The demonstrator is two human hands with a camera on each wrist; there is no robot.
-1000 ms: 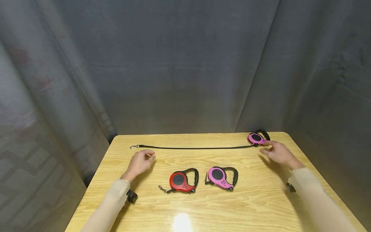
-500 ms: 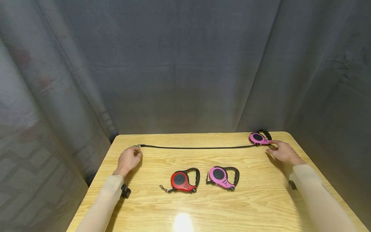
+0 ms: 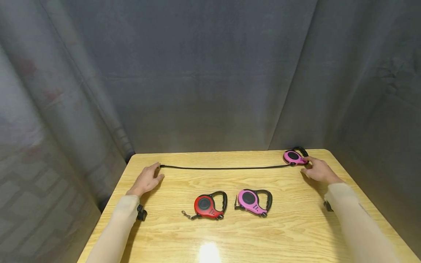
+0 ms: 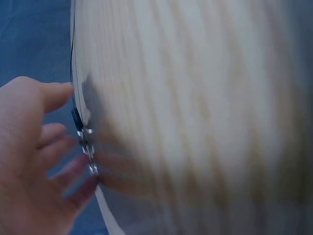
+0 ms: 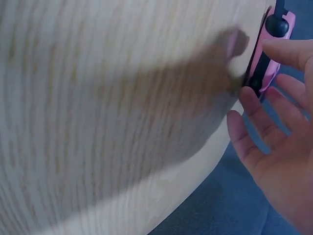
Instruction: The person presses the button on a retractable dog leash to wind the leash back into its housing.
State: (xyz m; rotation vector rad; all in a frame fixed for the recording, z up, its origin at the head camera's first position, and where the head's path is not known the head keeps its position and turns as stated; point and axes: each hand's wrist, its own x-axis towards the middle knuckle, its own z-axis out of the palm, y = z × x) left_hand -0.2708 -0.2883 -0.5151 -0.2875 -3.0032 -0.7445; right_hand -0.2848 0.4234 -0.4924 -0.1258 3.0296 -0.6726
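The left hand (image 3: 147, 179) has its fingers spread and thumb apart, at one end of a black strap (image 3: 227, 168) lying along the far side of the table (image 3: 263, 237). From the head view it hides the strap's metal clip (image 4: 87, 147), which the left wrist view shows, blurred, just beside the fingers; whether they touch it cannot be told. The strap runs to the far pink leash reel (image 3: 291, 156) near the far right corner, where the right hand (image 3: 318, 170), fingers loosely extended and apart, covers part of the case. The right wrist view cuts that reel off at the top, and thumb contact is unclear. Nearer lie a red leash reel (image 3: 205, 207) and a near pink leash reel (image 3: 250, 202), each with a black handle. Both cases carry a mark like two short bars; any smaller lettering is unreadable
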